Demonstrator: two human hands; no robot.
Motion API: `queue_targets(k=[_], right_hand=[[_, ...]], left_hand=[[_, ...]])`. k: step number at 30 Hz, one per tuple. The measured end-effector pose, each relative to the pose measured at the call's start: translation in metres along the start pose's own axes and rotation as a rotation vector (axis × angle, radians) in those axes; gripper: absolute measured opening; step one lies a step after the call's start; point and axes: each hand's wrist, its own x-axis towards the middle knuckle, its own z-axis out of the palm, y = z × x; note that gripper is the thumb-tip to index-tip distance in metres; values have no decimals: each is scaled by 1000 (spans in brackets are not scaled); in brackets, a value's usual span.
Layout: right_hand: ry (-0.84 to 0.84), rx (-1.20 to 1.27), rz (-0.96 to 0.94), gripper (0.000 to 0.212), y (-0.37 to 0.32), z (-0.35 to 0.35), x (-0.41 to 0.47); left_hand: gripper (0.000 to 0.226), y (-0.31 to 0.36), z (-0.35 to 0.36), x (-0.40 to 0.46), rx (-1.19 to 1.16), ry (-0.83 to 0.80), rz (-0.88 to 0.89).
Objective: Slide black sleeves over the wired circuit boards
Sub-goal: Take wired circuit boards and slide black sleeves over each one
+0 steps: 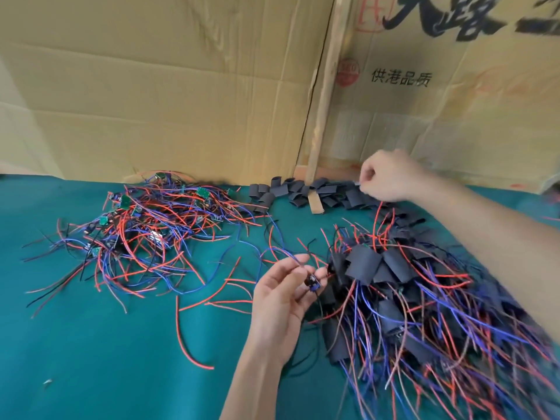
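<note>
The left hand [283, 294] pinched one wired circuit board [312, 282] between thumb and fingertips, its wires trailing up and away toward the far side of the green bench [91, 344]. The right hand [389, 174] reached to the loose black sleeves [306, 190] lying at the foot of the cardboard wall [166, 86], its fingers curled and apparently pinching one sleeve at the heap's right end, though the grip itself was partly hidden.

To do this step well, I judge the right hand should take a single sleeve by one edge and squeeze it lightly so its mouth opens. The left hand should gather all the wires of one end together and hold the board end-on, so that wires and board enter the sleeve in one line and no stray wire catches on the rim. The sleeve should end centred over the board, with wires free at the ends.

Counts: two hands, one board held. The pile of bare boards [145, 225] lay left of the held board, with about ten green boards visible among too many tangled wires to count. The loose sleeves numbered some two dozen or more. The finished pile [409, 298] lay right of the held board, dozens deep and overlapping, so no exact count was possible.
</note>
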Motion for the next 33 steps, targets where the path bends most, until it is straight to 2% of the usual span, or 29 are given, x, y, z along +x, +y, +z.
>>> queue_targets(k=[5,9,12,15,18,21,25,28,31,33], right_hand=[[-233,-259,133,26,23,50,30],[-294,-332,226,39,34,79,33],[-249,-353,218,33,39,84,36],[-165,-374,218,15,46,85,33],[-120,-296,251,23,52,87,34],[-157,-274,314,41,52,86,35],[-105,-298,359,34,52,86,35],[-11,-328,349,38,46,68,38],[83,-190,267,38,25,25,37],[162,14,206,27,2,-8,25]], left_hand=[[14,-10,2,0,226,42,95],[12,-14,2,-2,280,56,143],[14,-15,1,1,316,48,150],[13,-11,4,-1,298,33,85],[14,9,5,0,174,-19,-52],[18,37,-3,8,207,-61,-32],[15,60,-20,12,102,-41,-31],[8,65,-27,13,79,-47,-28],[6,81,-19,17,128,-57,20],[13,96,-8,21,164,-47,77]])
